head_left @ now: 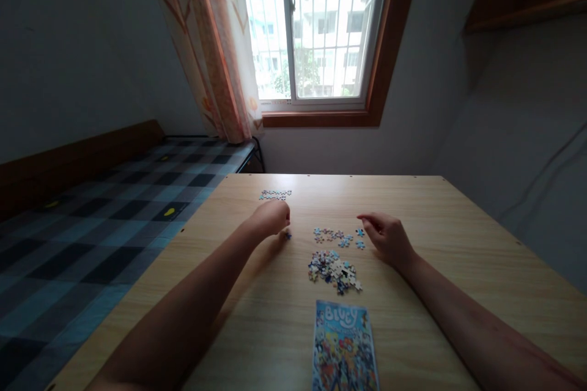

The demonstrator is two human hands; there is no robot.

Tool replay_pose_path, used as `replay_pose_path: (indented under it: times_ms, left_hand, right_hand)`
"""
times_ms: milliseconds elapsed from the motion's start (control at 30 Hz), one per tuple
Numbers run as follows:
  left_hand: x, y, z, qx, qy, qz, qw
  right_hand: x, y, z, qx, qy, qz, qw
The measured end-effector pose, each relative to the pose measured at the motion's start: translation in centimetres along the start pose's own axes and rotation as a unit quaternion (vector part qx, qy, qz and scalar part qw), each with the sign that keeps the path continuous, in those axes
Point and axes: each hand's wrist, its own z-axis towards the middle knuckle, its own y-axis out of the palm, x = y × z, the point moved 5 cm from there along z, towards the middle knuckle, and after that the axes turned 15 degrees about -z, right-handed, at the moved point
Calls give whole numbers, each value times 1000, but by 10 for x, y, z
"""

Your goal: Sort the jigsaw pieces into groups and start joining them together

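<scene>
My left hand (271, 217) is closed, knuckles up, low over the far left part of the table; its fingertips are mostly hidden. Just beneath it lies a small dark blue puzzle piece (288, 235), and beyond it are short rows of joined puzzle pieces (275, 194). On the other side, my right hand (386, 236) has its thumb and forefinger pinched together; anything between them is too small to see. Close to its fingertips are a few blue pieces (360, 245). Between the hands spread loose pieces (331, 235), with a heaped pile of pieces (334, 269) nearer me.
A Bluey picture sheet or box lid (345, 345) lies at the near middle of the wooden table (257, 342). Left of the table stands a bed (110, 214) with a checked cover. Behind are a curtain (215, 49) and a barred window (321, 30).
</scene>
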Motion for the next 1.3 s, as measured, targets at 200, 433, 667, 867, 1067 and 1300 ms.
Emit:
replay_pose_path:
  times_ms: [200,433,667,867,1067,1300]
  left_hand:
    - [6,3,-13,-37,-21,42,998]
    - [17,17,-13,12,20,123,992]
    - [8,16,6,117,27,121,985]
    - [1,27,13,173,21,96,980]
    - [-3,44,16,163,-7,84,983]
    - [-18,40,33,192,-25,69,979]
  right_hand:
    - [0,0,0,-2,1,2,1000]
    - [-2,0,1,-5,-1,1,1000]
    - [-3,1,2,-5,-8,4,1000]
    - [-4,1,1,-7,-8,8,1000]
    - [-4,1,1,-10,-5,6,1000]
    - [-4,3,1,-12,-11,-3,1000]
